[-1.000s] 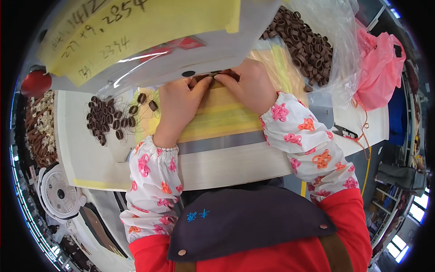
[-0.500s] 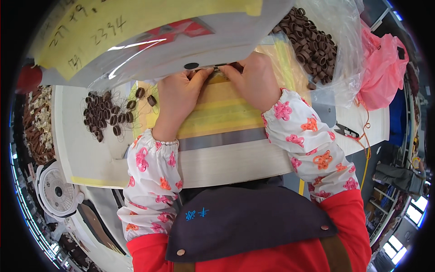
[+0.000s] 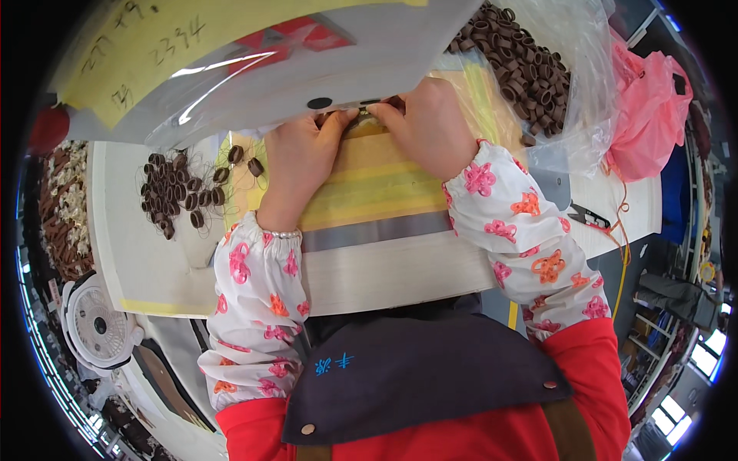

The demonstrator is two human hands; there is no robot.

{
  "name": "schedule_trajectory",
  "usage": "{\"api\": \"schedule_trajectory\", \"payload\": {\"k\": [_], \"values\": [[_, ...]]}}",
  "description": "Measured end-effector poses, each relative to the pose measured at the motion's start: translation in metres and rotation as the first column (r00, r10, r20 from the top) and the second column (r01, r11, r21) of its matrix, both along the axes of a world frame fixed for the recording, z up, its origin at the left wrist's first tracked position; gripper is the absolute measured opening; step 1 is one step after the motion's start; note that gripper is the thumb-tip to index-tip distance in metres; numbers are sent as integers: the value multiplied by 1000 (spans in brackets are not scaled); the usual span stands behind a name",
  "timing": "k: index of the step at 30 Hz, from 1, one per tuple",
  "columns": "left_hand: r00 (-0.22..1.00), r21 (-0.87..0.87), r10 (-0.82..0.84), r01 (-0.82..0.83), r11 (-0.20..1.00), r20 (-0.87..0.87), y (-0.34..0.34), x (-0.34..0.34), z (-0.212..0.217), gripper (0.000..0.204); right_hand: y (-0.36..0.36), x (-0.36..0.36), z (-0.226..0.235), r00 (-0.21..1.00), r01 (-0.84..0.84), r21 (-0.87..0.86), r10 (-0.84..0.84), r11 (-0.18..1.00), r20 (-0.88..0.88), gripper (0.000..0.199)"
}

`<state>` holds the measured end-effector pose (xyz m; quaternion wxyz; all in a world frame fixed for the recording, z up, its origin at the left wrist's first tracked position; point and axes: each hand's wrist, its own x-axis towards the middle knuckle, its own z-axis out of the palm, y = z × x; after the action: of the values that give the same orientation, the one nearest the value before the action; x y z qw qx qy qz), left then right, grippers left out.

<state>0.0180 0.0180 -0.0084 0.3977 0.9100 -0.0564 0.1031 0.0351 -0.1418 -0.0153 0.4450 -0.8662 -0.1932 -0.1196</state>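
My left hand (image 3: pixel 300 157) and my right hand (image 3: pixel 432 127) meet below the lower edge of a large grey machine head (image 3: pixel 369 58). Thumbs and fingers of both are pinched close together at the small metal parts (image 3: pixel 364 111) under it. Whatever sits between the fingertips is mostly hidden by the fingers and the machine. Both wrists rest above a yellow-taped work plate (image 3: pixel 377 184). Left of my left hand lies a group of small brown loops (image 3: pixel 173 188) with loose threads trailing among them.
Many more brown loops (image 3: pixel 530 77) lie on a clear plastic bag (image 3: pixel 588 92) at the far right. Beside it hangs a pink plastic bag (image 3: pixel 649 107). Black thread snips (image 3: pixel 590 217) with an orange cord lie on the right table edge. A white fan (image 3: pixel 98 321) stands at left.
Both hands stay pinched at the same spot under the machine, shifting only slightly. The whole view has moved a little; the loops and bags lie as before.
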Motion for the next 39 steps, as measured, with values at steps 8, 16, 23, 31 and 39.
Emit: {"api": "schedule_trajectory", "payload": {"k": [8, 16, 23, 31, 39], "values": [[973, 101, 98, -78, 992, -207, 1, 0, 5, 29, 1, 7, 1, 999, -42, 14, 42, 999, -3, 11], [994, -16, 46, -48, 999, -100, 2, 1, -2, 33, 0, 7, -3, 998, -33, 38, 35, 999, -51, 10], [986, 33, 57, -52, 998, -155, 2, 0, 2, 31, 2, 9, -5, 999, -51, 23, 51, 998, 5, 10], [998, -22, 17, -18, 1000, -67, 1, 0, -1, 26, -1, 5, -9, 1000, -24, 32, 25, 999, -11, 12], [958, 299, -147, 69, 952, 248, 13, -39, 12, 18, -7, -1, 2, 997, -70, 77, 68, 995, 29, 12]]}}
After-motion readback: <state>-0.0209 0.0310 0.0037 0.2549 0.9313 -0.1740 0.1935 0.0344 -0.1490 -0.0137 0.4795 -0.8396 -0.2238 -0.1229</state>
